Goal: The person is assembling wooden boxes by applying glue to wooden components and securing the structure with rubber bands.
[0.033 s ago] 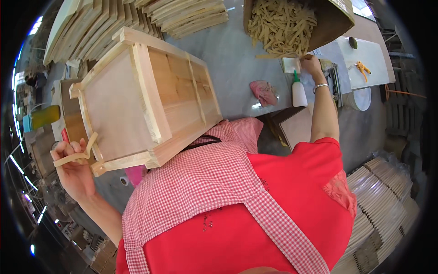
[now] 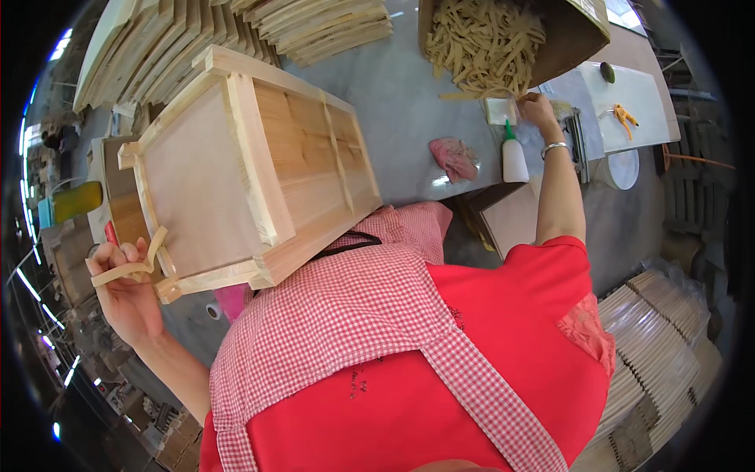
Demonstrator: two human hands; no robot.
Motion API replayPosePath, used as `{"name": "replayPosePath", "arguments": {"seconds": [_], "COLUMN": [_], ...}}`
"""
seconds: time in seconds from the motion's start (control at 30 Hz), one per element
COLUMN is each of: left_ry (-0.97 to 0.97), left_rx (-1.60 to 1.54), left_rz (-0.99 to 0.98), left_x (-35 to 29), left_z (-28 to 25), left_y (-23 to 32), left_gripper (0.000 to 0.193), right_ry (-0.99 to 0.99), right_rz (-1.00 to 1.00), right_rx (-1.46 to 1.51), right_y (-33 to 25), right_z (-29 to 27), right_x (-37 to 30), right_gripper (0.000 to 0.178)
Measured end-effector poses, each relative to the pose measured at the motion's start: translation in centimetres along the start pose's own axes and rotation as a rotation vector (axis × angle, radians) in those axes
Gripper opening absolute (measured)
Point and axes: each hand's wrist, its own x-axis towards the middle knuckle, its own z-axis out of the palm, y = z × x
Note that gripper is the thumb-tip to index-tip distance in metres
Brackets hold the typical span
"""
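Observation:
My left hand (image 2: 130,295), at the far left, has its fingers curled around a tan elastic band (image 2: 130,270) that loops up beside the wooden box's corner. A red tip (image 2: 110,231) shows just above those fingers; what it belongs to is hidden. The pale wooden box (image 2: 200,173), with thick corner posts, rests tilted on the table against my apron. Another tan band (image 2: 338,149) stretches across its side. Reaching far right, my right hand (image 2: 539,110) has its fingers pinched together beside a small whitish pad (image 2: 500,112); whatever lies between them is too small to make out.
An open cardboard box (image 2: 578,39) spills tan bands (image 2: 487,47) toward the table (image 2: 393,102). A white glue bottle (image 2: 514,161) and a pink cloth (image 2: 454,159) lie near the front edge. Stacked wooden parts (image 2: 173,55) stand behind the wooden box. Orange clippers (image 2: 625,119) sit at right.

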Motion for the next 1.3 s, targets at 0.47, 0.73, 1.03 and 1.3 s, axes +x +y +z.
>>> {"name": "replayPosePath", "arguments": {"seconds": [0.47,0.73,1.03,1.3], "left_ry": [-0.003,0.101,0.066,0.019], "left_rx": [-0.055,-0.057,-0.053,-0.056], "left_rz": [-0.021,0.021,0.017,0.013], "left_x": [-0.5,-1.8,-0.7,-1.0], "left_z": [-2.1,-1.5,-2.5,-3.6], "left_y": [-0.5,-0.8,-1.5,-0.8], "left_gripper": [0.034,0.035,0.034,0.033], "right_ry": [-0.280,0.421,-0.056,-0.220], "right_rz": [-0.098,-0.643,-0.391,-0.158], "right_rx": [0.347,-0.356,0.016,0.360], "right_y": [-5.5,-3.8,-4.2,-6.4], "right_z": [0.9,19.0,13.7,8.3], "right_x": [-4.1,-16.7,-13.5,-13.6], "right_gripper": [0.010,0.020,0.012,0.009]}}
